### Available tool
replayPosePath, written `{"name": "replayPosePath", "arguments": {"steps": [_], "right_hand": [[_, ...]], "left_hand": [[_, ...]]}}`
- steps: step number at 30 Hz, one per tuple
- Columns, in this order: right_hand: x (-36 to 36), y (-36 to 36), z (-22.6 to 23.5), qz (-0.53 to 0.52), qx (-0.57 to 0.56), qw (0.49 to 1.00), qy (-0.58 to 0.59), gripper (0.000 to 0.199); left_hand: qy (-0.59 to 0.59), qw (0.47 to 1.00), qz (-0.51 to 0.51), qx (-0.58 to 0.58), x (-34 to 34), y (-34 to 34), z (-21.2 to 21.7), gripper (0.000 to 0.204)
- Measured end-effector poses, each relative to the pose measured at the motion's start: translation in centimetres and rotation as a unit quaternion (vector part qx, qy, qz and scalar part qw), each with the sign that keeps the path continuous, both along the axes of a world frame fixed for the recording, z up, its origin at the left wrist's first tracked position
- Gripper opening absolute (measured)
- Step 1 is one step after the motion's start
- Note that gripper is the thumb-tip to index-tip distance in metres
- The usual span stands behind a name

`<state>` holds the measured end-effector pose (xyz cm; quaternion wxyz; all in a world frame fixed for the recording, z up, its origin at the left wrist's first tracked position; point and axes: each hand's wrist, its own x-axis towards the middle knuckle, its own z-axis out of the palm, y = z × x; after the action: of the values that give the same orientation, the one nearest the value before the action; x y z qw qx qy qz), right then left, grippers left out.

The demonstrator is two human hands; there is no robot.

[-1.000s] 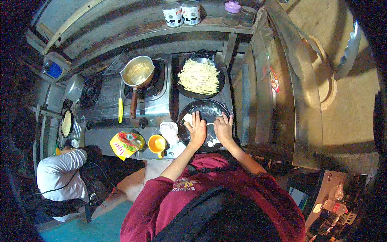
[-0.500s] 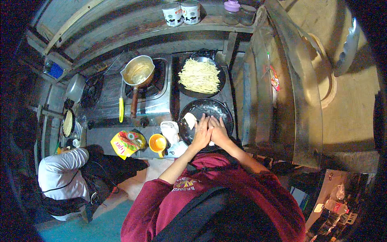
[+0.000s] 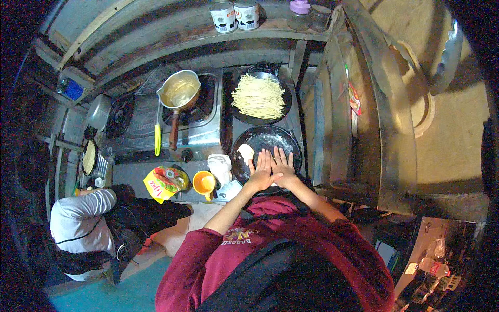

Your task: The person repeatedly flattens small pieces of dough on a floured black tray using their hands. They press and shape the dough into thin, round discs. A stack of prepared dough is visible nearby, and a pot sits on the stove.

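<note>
Both hands lie flat over a black round pan (image 3: 292,150) dusted with white flour. My left hand (image 3: 263,174) is palm down with its fingers stretched forward and close together. Beside it, my right hand (image 3: 283,169) also presses down with straight fingers, and the two thumbs meet or cross. Whatever lies beneath the palms is mostly hidden. A pale lump of dough (image 3: 245,153) rests in the pan just left of my left fingers. Behind this pan, a second black pan (image 3: 284,110) holds a heap of pale cut noodles (image 3: 257,97).
A saucepan (image 3: 179,92) sits on the gas stove (image 3: 202,136), near a yellow-handled utensil (image 3: 157,140). An orange mug (image 3: 204,183), a white bag (image 3: 220,167) and a yellow packet (image 3: 165,183) line the front edge. Another person (image 3: 86,223) is at the left.
Both hands have shifted slightly over the pan. The fingers now reach straighter forward, and the right fingertips lie a little farther from me. The dough lump stays put.
</note>
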<state>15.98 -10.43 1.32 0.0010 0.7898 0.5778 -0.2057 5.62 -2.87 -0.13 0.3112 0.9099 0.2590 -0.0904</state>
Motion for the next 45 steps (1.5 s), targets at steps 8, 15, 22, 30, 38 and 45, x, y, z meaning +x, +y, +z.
{"name": "replayPosePath", "arguments": {"steps": [8, 15, 22, 30, 38, 45], "right_hand": [[-0.1, -1.2, -0.6, 0.005, -0.004, 0.999, -0.048, 0.103], [0.5, -0.5, 0.5, -0.026, 0.061, 0.997, -0.031, 0.081], [0.2, -1.0, -0.9, 0.011, 0.126, 0.992, 0.01, 0.07], [0.5, -0.6, -1.5, 0.006, 0.034, 0.999, -0.039, 0.069], [-0.1, -1.6, 0.3, -0.002, -0.029, 1.0, -0.001, 0.081], [1.1, -0.2, -1.8, -0.037, 0.116, 0.991, -0.062, 0.075]], "left_hand": [[0.043, 0.999, -0.013, 0.025, -1.0, -0.3, 0.8, 0.105], [-0.044, 0.996, 0.03, 0.075, -0.3, -0.2, 0.2, 0.109], [-0.136, 0.99, 0.001, -0.045, 0.2, -1.3, 0.6, 0.106], [-0.03, 0.998, -0.017, -0.048, 0.4, -0.6, 0.2, 0.106], [0.039, 0.995, -0.027, -0.083, -0.7, -1.3, 1.4, 0.106], [-0.051, 0.999, 0.019, 0.003, 0.5, 0.4, -0.4, 0.107]]}}
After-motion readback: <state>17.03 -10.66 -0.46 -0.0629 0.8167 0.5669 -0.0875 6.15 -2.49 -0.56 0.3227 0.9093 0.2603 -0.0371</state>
